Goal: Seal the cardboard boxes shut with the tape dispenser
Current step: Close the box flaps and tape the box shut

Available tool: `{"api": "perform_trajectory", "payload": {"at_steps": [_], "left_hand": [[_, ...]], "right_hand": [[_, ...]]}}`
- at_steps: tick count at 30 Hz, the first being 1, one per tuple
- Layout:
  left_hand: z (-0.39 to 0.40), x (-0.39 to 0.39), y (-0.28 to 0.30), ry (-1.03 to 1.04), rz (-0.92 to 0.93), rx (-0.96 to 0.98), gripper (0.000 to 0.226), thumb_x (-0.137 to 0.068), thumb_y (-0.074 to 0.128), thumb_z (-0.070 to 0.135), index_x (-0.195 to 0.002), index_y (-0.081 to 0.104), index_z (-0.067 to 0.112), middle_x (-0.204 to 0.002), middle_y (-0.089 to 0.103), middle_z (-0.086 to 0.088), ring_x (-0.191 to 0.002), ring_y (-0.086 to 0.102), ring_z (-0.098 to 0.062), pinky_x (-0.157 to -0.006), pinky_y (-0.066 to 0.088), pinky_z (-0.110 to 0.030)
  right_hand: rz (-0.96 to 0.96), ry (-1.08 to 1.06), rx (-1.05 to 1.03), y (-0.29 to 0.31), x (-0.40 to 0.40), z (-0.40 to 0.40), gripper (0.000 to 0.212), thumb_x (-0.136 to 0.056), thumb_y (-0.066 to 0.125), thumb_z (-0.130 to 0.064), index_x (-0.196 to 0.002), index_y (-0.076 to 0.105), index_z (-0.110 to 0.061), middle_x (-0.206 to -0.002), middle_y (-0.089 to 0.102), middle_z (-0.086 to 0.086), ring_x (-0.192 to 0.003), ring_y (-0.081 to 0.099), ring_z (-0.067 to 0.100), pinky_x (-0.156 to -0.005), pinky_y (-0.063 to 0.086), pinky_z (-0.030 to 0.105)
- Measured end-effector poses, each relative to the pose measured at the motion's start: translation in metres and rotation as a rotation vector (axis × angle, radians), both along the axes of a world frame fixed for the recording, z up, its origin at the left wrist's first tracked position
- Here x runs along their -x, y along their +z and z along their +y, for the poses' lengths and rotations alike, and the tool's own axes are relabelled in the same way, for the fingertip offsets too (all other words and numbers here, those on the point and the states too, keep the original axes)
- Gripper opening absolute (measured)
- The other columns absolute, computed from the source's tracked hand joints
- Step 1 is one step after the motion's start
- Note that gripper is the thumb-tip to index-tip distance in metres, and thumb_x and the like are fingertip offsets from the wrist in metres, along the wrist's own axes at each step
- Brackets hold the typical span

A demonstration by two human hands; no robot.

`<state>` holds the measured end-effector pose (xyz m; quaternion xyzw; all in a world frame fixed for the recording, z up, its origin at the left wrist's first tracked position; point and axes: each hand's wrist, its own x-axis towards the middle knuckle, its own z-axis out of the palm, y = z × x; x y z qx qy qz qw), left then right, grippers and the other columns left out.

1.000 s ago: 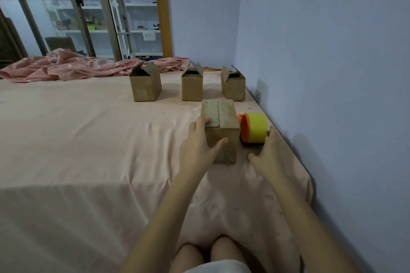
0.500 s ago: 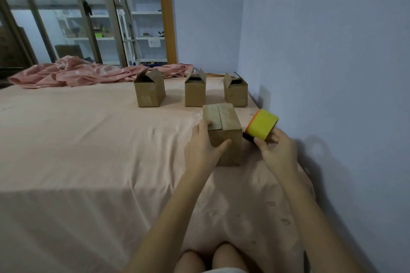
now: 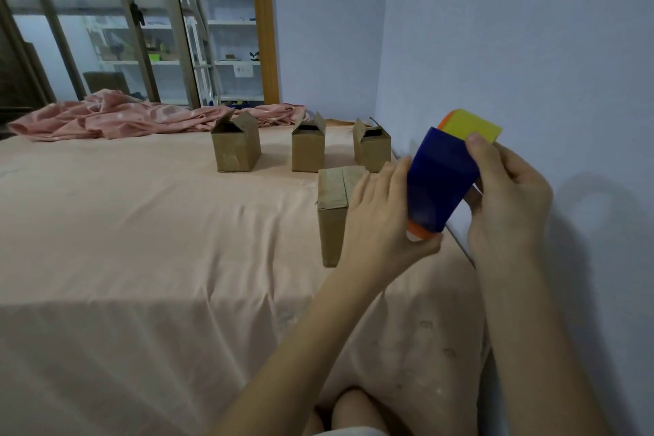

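The tape dispenser (image 3: 442, 180) is lifted above the bed (image 3: 141, 241), near the right-hand wall (image 3: 513, 46), held between both hands. Its long axis runs on a slant: the yellow end with an orange rim points up and away toward the wall, while the lower end, capped in orange, points down toward the person. The broad face turned to the camera is smooth dark blue plastic, widening slightly toward the top.

The right hand (image 3: 506, 198) grips the dispenser from the wall side, thumb curled over the upper blue edge and fingers wrapped behind it. The left hand (image 3: 382, 219) holds the lower end, thumb pinching under the orange cap, fingers lying fairly straight along the blue side.

Just behind the left hand stands a closed cardboard box (image 3: 334, 209), tall and narrow, its two top flaps meeting along a centre seam, the brown card plain and matte. Farther back, three open boxes (image 3: 235, 149) stand in a row with flaps sticking up. The bed is covered by a smooth peach sheet with light creases; a crumpled pink blanket (image 3: 116, 115) lies along its far edge.
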<state>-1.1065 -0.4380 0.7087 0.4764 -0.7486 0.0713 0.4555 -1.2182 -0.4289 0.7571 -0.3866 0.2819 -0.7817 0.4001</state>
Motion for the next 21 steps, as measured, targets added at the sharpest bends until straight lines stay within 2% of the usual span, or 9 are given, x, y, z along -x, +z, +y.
{"api": "perform_trajectory", "payload": {"at_steps": [3,5,7,9,12,15,18,19,21], "left_hand": [[0.008,0.009,0.005,-0.071,0.125,-0.087,0.085,-0.07,0.076,0.034,-0.14,0.034,0.011,-0.123,0.057,0.004,-0.111,0.053,-0.013,-0.104,0.035,-0.031],[0.01,0.01,0.009,-0.107,0.199,-0.104,0.073,-0.069,0.076,0.026,-0.131,0.04,0.016,-0.111,0.06,0.007,-0.096,0.058,-0.011,-0.087,0.049,-0.031],[0.012,0.008,0.013,-0.157,0.26,-0.118,0.066,-0.068,0.076,0.029,-0.125,0.043,0.021,-0.106,0.06,0.01,-0.087,0.059,-0.007,-0.072,0.053,-0.029],[0.012,0.005,0.016,-0.188,0.253,-0.112,0.067,-0.07,0.075,0.033,-0.128,0.041,0.024,-0.108,0.06,0.013,-0.088,0.059,-0.002,-0.068,0.05,-0.02],[0.008,-0.002,0.018,-0.227,0.217,-0.1,0.081,-0.07,0.078,0.031,-0.135,0.032,0.019,-0.117,0.059,0.011,-0.089,0.06,-0.002,-0.066,0.049,-0.014],[0.007,-0.012,0.017,-0.23,0.189,-0.115,0.088,-0.067,0.081,0.03,-0.136,0.028,0.014,-0.125,0.053,0.008,-0.095,0.061,-0.008,-0.072,0.054,-0.025],[0.009,-0.026,0.012,-0.318,0.286,-0.257,0.091,-0.065,0.08,0.044,-0.136,0.028,0.021,-0.127,0.046,0.012,-0.109,0.051,0.0,-0.078,0.048,-0.009],[0.01,-0.033,0.011,-0.329,0.383,-0.331,0.087,-0.067,0.076,0.051,-0.135,0.029,0.026,-0.13,0.044,0.012,-0.114,0.048,0.0,-0.078,0.045,-0.005],[0.011,-0.047,0.008,-0.296,0.567,-0.457,0.057,-0.079,0.061,0.056,-0.127,0.037,0.036,-0.131,0.047,0.01,-0.117,0.048,-0.003,-0.076,0.043,-0.008]], "right_hand": [[-0.164,0.097,-0.093,-0.004,0.002,-0.002,0.013,-0.083,0.069,-0.024,-0.083,0.069,-0.011,-0.076,0.071,-0.003,-0.072,0.067,0.01,-0.063,0.054,0.024],[-0.143,0.136,-0.041,-0.01,0.002,-0.001,0.019,-0.083,0.067,-0.035,-0.084,0.068,-0.017,-0.08,0.072,-0.005,-0.075,0.067,0.009,-0.065,0.054,0.024],[0.18,0.046,0.081,-0.016,0.0,0.003,0.021,-0.077,0.07,-0.044,-0.088,0.065,-0.027,-0.082,0.07,-0.016,-0.078,0.066,0.003,-0.066,0.052,0.018],[0.595,-0.076,0.166,-0.023,-0.001,0.006,0.031,-0.069,0.077,-0.045,-0.091,0.057,-0.037,-0.083,0.065,-0.03,-0.082,0.063,-0.006,-0.063,0.048,0.008],[0.782,-0.1,0.199,-0.024,0.002,0.001,0.03,-0.071,0.067,-0.045,-0.097,0.053,-0.041,-0.084,0.063,-0.031,-0.085,0.06,-0.008,-0.066,0.048,0.006],[0.788,-0.044,0.184,-0.023,0.005,-0.006,0.029,-0.074,0.067,-0.045,-0.097,0.058,-0.031,-0.084,0.065,-0.02,-0.083,0.063,-0.002,-0.067,0.051,0.013],[0.665,-0.027,0.214,-0.026,-0.001,-0.011,0.017,-0.079,0.066,-0.034,-0.093,0.058,-0.028,-0.081,0.067,-0.021,-0.081,0.064,-0.001,-0.061,0.049,0.011],[0.579,-0.042,0.218,-0.028,-0.002,-0.011,0.016,-0.08,0.063,-0.031,-0.094,0.059,-0.025,-0.082,0.068,-0.018,-0.081,0.065,0.002,-0.061,0.049,0.011],[0.408,-0.072,0.202,-0.032,-0.004,-0.013,0.017,-0.082,0.061,-0.03,-0.096,0.06,-0.02,-0.085,0.07,-0.009,-0.083,0.067,0.011,-0.064,0.052,0.019]]}}
